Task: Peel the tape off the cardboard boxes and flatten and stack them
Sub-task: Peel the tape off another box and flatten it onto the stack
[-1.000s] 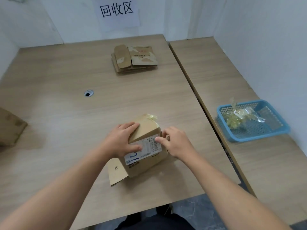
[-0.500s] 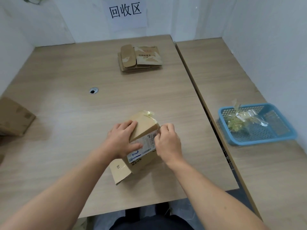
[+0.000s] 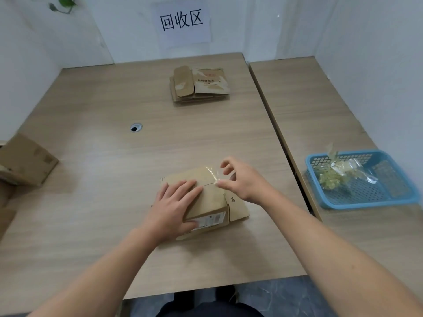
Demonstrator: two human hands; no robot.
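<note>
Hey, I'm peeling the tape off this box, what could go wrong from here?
The clear tape pinched by your right hand looks thin; it may tear and leave a piece stuck on the box. Your left hand only presses flat on top, so a hard pull might slide the box.

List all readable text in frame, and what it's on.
"回收区": paper sign on the wall.
"1号": flap of the near box.
Shipping label on that box: too small to read.
Print on the flattened cardboard: blurred, unreadable.
</note>
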